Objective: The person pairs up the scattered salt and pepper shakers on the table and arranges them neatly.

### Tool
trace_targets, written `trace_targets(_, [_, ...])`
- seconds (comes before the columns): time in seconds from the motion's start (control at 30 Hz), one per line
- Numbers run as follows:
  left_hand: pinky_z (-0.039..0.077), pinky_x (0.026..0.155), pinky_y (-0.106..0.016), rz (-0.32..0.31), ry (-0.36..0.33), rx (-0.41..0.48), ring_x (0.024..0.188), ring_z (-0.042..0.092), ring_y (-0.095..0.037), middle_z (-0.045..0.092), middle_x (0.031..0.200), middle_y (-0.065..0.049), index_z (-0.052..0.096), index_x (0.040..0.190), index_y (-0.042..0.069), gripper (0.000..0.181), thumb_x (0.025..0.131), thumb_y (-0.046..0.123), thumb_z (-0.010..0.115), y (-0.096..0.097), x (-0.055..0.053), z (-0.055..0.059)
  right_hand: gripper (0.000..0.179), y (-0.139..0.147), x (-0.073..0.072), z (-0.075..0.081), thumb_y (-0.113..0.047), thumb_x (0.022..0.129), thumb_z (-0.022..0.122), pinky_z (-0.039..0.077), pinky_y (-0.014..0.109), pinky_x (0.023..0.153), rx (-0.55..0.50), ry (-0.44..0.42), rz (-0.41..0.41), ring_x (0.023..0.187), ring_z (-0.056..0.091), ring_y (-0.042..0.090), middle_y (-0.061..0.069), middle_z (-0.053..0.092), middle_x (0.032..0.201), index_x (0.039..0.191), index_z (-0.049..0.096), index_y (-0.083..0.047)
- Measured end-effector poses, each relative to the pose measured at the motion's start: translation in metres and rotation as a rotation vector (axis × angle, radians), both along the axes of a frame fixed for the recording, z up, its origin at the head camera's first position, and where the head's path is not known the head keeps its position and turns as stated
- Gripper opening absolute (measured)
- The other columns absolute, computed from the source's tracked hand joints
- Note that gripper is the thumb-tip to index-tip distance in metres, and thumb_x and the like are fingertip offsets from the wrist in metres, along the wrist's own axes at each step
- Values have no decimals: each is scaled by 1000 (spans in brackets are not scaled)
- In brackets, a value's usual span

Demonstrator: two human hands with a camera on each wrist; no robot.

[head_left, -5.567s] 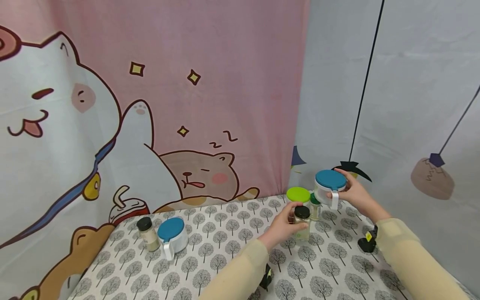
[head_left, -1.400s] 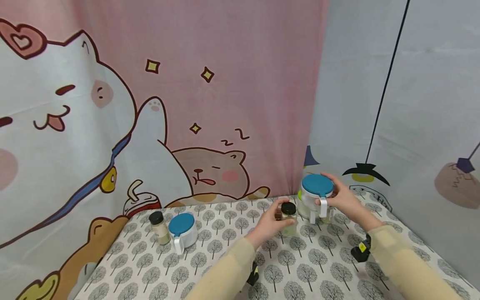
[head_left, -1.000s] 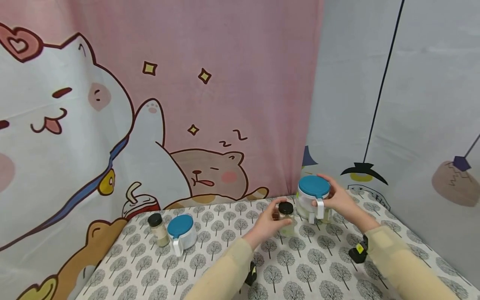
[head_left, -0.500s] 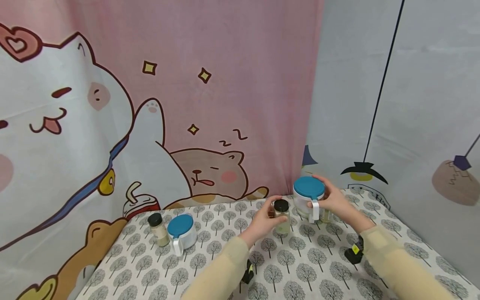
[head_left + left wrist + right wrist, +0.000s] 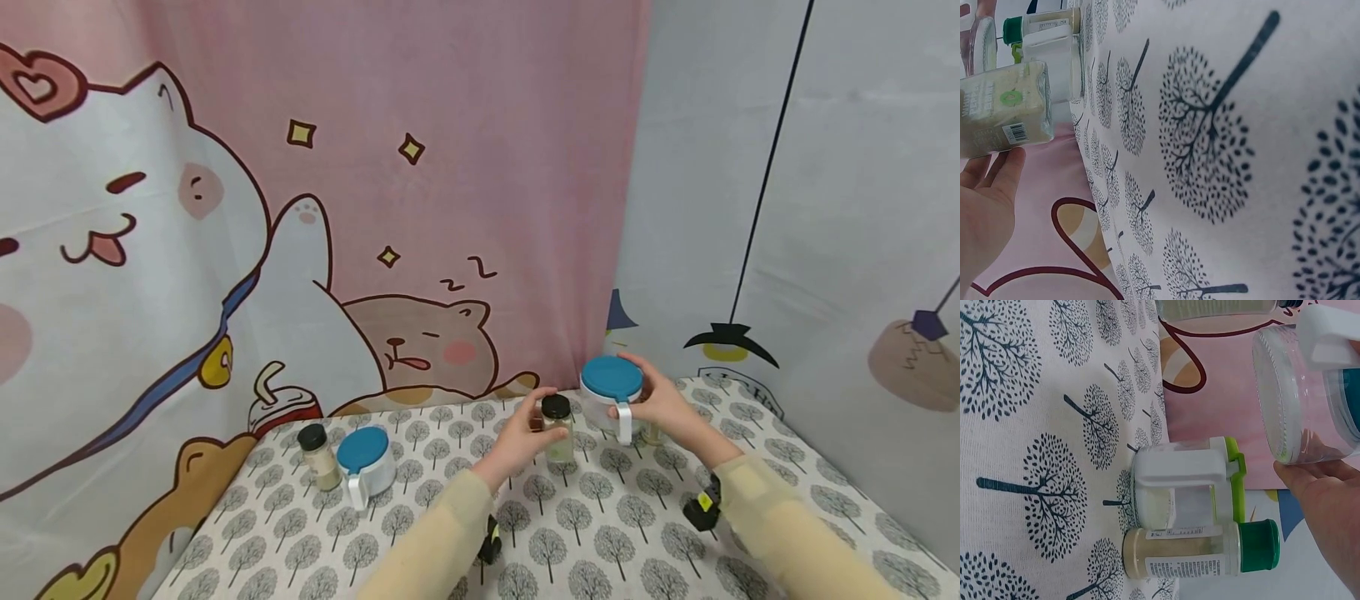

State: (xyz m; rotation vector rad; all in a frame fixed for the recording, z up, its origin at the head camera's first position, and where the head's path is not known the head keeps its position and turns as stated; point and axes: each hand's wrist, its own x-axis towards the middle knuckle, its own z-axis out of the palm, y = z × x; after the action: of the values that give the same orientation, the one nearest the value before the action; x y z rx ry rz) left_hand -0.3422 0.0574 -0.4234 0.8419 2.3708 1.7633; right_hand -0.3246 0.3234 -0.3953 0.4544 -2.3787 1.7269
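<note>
My left hand (image 5: 519, 435) grips a glass spice jar (image 5: 558, 437) with a black lid. It hangs upright above the cloth; its base shows in the left wrist view. My right hand (image 5: 663, 408) holds a clear canister (image 5: 1294, 394) with a blue lid and white handle, also raised off the table. Behind it stand a canister with a green lid and white handle (image 5: 1182, 478) and a green-capped spice bottle (image 5: 1191, 551), side by side. In the head view the canister in my right hand hides most of these two.
On the left of the table stand another black-capped spice jar (image 5: 320, 458) and a second blue-lidded canister (image 5: 373, 471), close together. The tree-print cloth (image 5: 420, 533) covers the table. Cartoon curtains (image 5: 480, 167) hang along its back and right sides.
Both hands have moved left together, carrying the spice jar and the blue-lidded canister. The canister has passed from right of the green-lidded one to in front of it. The left pair stays put.
</note>
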Motion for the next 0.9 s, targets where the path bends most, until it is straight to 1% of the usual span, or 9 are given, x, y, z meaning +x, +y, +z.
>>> trace_targets(0.17, [51,80,-37,11,9,23,95,60,-15,61,106,-1,43,140,38,64,87,17,74,-4,-3,-3,100,-3,0,0,-10,77,82,52,40,76,17,5,-6,103,58,37,34,41,135,155,20,-13])
trace_targets(0.23, [51,81,-38,19,14,22,96,60,-15,61,107,-1,43,140,38,64,88,17,74,-5,-4,-3,100,-5,0,-1,-11,77,83,52,40,76,23,5,-11,104,57,38,33,40,137,155,20,-14])
trace_targets(0.33, [50,82,-37,24,9,12,98,60,-15,61,108,0,43,140,41,64,88,19,74,-7,-5,-2,100,-6,-1,-3,-12,78,82,52,42,77,20,-7,-9,109,54,42,32,38,139,155,19,-15])
trace_targets(0.47, [50,80,-35,21,-2,11,97,59,-14,62,108,1,43,139,43,62,88,21,73,-8,-4,1,99,-6,-2,-6,-13,79,82,52,43,79,11,-13,-4,114,51,46,32,36,141,155,18,-14])
trace_targets(0.6, [50,79,-33,14,-2,7,97,59,-13,62,108,2,43,139,42,62,89,21,73,-9,-4,3,100,-6,-4,-9,-12,78,82,52,43,78,11,-3,-4,112,52,46,34,36,140,155,18,-11])
trace_targets(0.8, [50,81,-33,29,18,3,97,59,-12,62,107,1,44,139,40,63,88,18,73,-12,-5,0,101,-11,-3,-9,-12,78,83,52,42,77,10,-17,-5,111,54,44,34,37,139,155,18,-13])
trace_targets(0.9, [50,81,-33,46,15,3,96,59,-12,62,105,1,44,139,42,63,88,19,73,-16,-5,-3,101,-14,-3,-9,-12,78,82,53,43,77,12,-20,9,111,54,45,35,37,139,155,17,-13])
